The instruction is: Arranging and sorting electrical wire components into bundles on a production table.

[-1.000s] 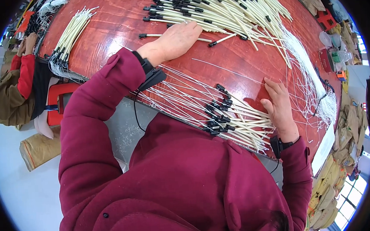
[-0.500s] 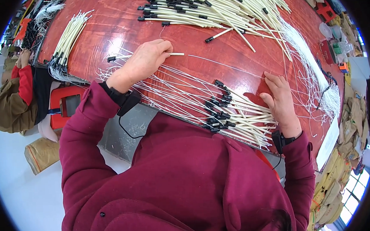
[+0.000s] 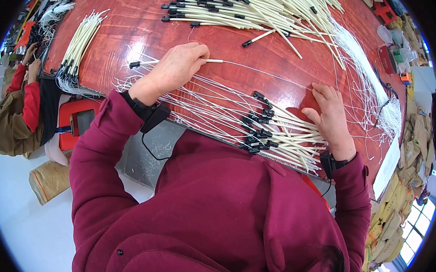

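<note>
My left hand (image 3: 182, 64) is closed around a slim cream tube (image 3: 215, 61) with a black end piece (image 3: 134, 64) at its left. From the tube's right tip a thin white cord (image 3: 269, 75) stretches across to my right hand (image 3: 331, 111). There the fingertips rest at the cord while the thumb stands apart; whether the fingers pinch it is hard to see. Between my hands and the near edge lies a bundle of similar cream tubes (image 3: 297, 138), their black ends (image 3: 257, 133) to the left and white cords (image 3: 207, 112) trailing left.
A large heap of cream tubes (image 3: 271, 15) covers the far side of the red table (image 3: 138, 27). A smaller bundle (image 3: 82, 42) lies far left, and loose white cords (image 3: 365, 74) hang together at right. Another person (image 3: 17, 112) sits at left by a red stool (image 3: 68, 139).
My left hand has shifted slightly right with the tube, whose tip now meets the white cord where a small gap showed before. The right hand is nearly unmoved.
</note>
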A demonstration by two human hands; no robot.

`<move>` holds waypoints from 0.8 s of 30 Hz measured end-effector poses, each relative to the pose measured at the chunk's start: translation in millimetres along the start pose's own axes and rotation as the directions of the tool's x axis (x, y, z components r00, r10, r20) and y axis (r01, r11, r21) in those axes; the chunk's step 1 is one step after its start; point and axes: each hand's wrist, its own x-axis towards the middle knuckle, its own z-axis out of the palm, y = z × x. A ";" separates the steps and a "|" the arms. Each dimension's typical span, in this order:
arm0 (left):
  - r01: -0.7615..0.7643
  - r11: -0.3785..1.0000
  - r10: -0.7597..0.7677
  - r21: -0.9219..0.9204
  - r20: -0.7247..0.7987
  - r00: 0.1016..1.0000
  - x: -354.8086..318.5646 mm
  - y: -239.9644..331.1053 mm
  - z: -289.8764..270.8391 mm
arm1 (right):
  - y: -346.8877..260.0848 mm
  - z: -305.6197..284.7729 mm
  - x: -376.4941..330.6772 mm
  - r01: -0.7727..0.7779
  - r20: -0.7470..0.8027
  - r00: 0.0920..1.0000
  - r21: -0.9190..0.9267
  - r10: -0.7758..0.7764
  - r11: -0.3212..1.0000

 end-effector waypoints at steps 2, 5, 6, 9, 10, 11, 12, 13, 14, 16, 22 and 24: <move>0.001 1.000 -0.001 0.023 -0.012 1.000 1.6 0.7 2.9 | 1.0 -2.2 1.1 0.031 -0.007 1.000 -0.008 -0.031 0.999; 0.009 0.998 -0.006 0.067 -0.043 0.999 7.4 1.6 12.2 | 3.4 -3.7 1.4 0.046 0.011 0.999 -0.014 -0.046 0.999; -0.057 0.985 0.064 0.166 -0.040 0.997 14.1 2.4 18.6 | 3.3 -4.3 1.3 0.043 0.031 0.999 -0.017 -0.042 0.999; -0.257 0.910 0.277 0.325 -0.015 0.961 46.2 28.9 45.2 | -3.2 -2.9 3.1 0.076 0.055 0.996 -0.008 -0.075 0.997; -0.279 0.909 0.271 0.309 0.070 0.960 61.3 48.8 55.2 | -6.7 -2.4 2.8 0.098 0.060 0.993 -0.001 -0.098 0.995; -0.300 0.908 0.264 0.292 0.157 0.952 75.8 70.5 66.2 | -8.6 -0.1 3.7 0.119 0.064 0.991 0.010 -0.119 0.993; -0.361 0.888 0.327 0.283 0.161 0.931 88.3 86.8 83.9 | -11.1 3.3 5.8 0.126 0.063 0.990 0.007 -0.126 0.992; -0.422 0.864 0.390 0.275 0.164 0.906 95.3 97.9 97.1 | -14.2 7.9 7.9 0.148 0.032 0.988 0.031 -0.149 0.988; -0.427 0.862 0.396 0.272 0.163 0.904 96.9 106.8 103.8 | -16.3 11.4 5.9 0.160 0.003 0.987 0.054 -0.160 0.986; -0.457 0.854 0.426 0.249 0.171 0.889 97.5 125.3 107.8 | -12.9 14.7 -0.7 0.156 -0.028 0.988 0.075 -0.154 0.985; -0.253 0.894 0.251 0.370 0.054 0.966 69.6 87.2 53.9 | 11.2 9.0 -6.8 -0.005 -0.130 0.991 0.145 0.024 0.989; -0.024 0.940 0.073 0.339 -0.132 0.988 51.4 63.7 32.5 | 11.3 8.3 -4.7 -0.068 -0.111 0.990 0.161 0.087 0.985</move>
